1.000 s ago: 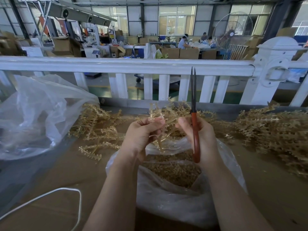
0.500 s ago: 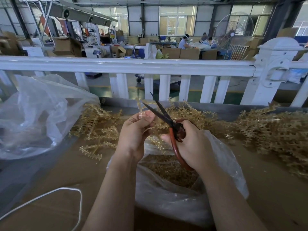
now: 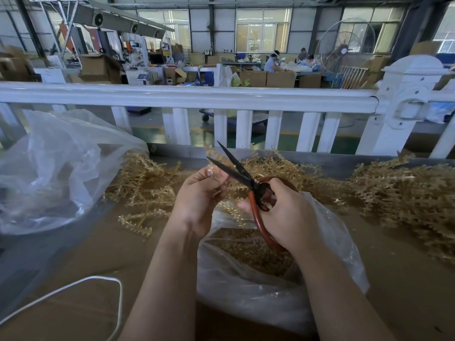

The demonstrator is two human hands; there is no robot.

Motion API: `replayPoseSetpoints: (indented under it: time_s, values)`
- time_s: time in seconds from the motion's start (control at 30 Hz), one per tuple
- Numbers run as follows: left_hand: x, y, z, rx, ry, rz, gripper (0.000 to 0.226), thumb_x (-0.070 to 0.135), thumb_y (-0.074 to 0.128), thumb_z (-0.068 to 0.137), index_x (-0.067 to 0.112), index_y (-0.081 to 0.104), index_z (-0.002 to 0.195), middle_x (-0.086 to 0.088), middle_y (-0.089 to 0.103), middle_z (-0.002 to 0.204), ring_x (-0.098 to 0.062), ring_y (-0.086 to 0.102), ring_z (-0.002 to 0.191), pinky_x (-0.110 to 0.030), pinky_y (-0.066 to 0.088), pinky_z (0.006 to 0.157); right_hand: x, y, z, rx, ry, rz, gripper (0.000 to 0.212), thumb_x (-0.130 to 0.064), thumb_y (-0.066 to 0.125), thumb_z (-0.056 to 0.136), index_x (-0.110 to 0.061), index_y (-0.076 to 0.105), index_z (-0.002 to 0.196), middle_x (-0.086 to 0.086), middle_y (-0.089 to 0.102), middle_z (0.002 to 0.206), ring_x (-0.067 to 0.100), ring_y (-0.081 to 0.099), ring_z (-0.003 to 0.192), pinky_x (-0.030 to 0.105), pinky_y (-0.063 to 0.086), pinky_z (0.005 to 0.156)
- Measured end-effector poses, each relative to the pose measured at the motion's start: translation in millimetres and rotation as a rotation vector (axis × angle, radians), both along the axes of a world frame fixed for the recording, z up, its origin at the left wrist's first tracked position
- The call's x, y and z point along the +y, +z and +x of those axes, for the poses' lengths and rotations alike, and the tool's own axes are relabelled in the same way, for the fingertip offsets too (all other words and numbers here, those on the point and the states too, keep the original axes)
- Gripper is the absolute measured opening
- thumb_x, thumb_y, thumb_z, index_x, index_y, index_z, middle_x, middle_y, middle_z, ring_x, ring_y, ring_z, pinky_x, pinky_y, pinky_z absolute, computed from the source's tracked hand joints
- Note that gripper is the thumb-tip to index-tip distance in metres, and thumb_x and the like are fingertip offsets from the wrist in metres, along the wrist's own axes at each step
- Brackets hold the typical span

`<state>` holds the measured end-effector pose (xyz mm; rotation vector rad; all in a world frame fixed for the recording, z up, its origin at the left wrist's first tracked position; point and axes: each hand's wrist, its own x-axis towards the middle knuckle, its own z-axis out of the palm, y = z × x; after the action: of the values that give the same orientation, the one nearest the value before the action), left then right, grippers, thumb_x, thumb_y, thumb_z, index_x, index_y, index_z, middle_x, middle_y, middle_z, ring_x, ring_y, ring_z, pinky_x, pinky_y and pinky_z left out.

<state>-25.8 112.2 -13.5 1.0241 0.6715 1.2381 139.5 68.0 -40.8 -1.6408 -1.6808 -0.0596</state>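
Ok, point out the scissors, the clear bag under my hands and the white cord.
scissors (image 3: 246, 175), head view, black blades near the pivot.
clear bag (image 3: 246, 291), head view, its front wall.
white cord (image 3: 121, 299), head view, right side of its loop.

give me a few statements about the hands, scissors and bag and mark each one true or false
1. The right hand holds the scissors with the blades apart. True.
2. The left hand holds nothing. False: it pinches a small gold piece at the blades.
3. The clear bag below the hands holds gold bits. True.
4. The white cord lies right of that bag. False: it lies left of it.
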Motion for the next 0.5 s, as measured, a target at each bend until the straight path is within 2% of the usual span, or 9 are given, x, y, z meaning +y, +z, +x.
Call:
replayPoseSetpoints:
  time_s: [0.13,0.3,0.4,0.5]
  values:
    - [0.8,-1.1,0.1,0.002,-0.003,0.000,0.044,0.001,0.056,0.093,0.022,0.067,0.056,0.001,0.058,0.065,-0.009,0.054,0.060,-0.020,0.051,0.063,-1.4,0.5,-1.3,-0.023,-0.023,0.079,0.064,-0.088,0.040,0.065,-0.029,0.054,0.083,-0.016,0.068,0.080,0.005,0.064,0.072,0.022,0.053,0.060]
    - [2.7,-3.0,0.7,-0.033,-0.018,-0.023,0.039,0.005,0.059,0.091,0.022,0.068,0.057,-0.001,0.062,0.070,-0.010,0.059,0.065,-0.020,0.053,0.065,-2.8,-0.2,-2.3,-0.003,-0.008,0.134,0.055,-0.087,0.041,0.067,-0.035,0.048,0.081,-0.019,0.064,0.075,0.005,0.062,0.066,0.016,0.046,0.054]
    - [1.7,-2.4,1.5,-0.053,-0.043,-0.029,0.028,0.010,0.064,0.084,0.022,0.069,0.059,0.000,0.063,0.071,-0.011,0.058,0.068,-0.024,0.051,0.073,-3.6,0.5,-2.8,0.014,0.010,0.144,0.054,-0.087,0.043,0.067,-0.035,0.048,0.080,-0.024,0.055,0.072,-0.001,0.055,0.061,0.008,0.036,0.053]
    - [-1.2,-0.6,1.6,-0.068,-0.068,-0.032,0.011,0.017,0.067,0.074,0.021,0.070,0.064,0.000,0.063,0.071,-0.011,0.059,0.068,-0.025,0.049,0.075,-4.4,0.2,-2.5,0.033,0.024,0.150,0.055,-0.086,0.047,0.069,-0.031,0.051,0.078,-0.025,0.052,0.069,-0.007,0.048,0.058,0.006,0.031,0.053]
